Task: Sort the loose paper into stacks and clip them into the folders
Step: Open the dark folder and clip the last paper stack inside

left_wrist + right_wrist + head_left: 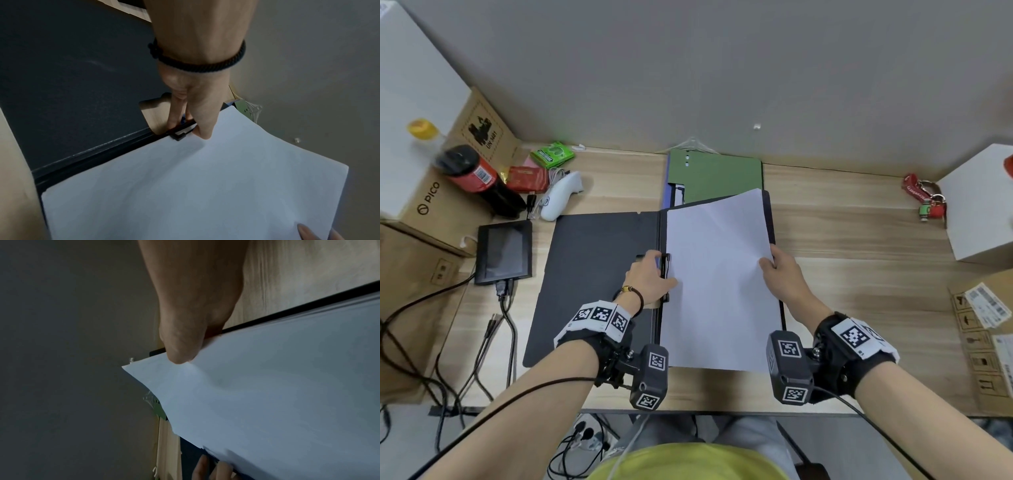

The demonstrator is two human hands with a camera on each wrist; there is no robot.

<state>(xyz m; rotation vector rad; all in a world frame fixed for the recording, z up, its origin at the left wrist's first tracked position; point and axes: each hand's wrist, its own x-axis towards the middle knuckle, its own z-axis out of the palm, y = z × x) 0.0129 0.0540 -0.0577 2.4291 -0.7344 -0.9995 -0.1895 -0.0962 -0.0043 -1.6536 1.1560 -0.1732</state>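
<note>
Centrally in the head view, a black folder (592, 274) lies open on the wooden desk (859, 274), its left cover flat and a stack of white paper (719, 284) resting on its right half. The left hand (650, 277) sits at the folder's spine, where the left wrist view shows its fingers (174, 113) curled down around the black clip (182, 131) while the thumb presses onto the paper's left edge just beside the clip. The right hand (784, 274) grips the paper's right edge about midway up the sheet: the thumb lies on top of the stack, and the right wrist view shows the other fingers (209, 331) tucked beneath the sheets, so the stack is pinched between them. The paper's far right corner is lifted and bowed upward, while its near edge lies flat toward the bottom of the frame. The folder's black rim shows as a thin strip along the paper's right side.

A green folder (719, 174) lies closed just beyond the black one, toward the upper middle of the frame, partly covered by the raised paper. At the left of the frame sit a small dark screen (503, 251), a white controller (560, 197) and a cardboard box (431, 198)
</note>
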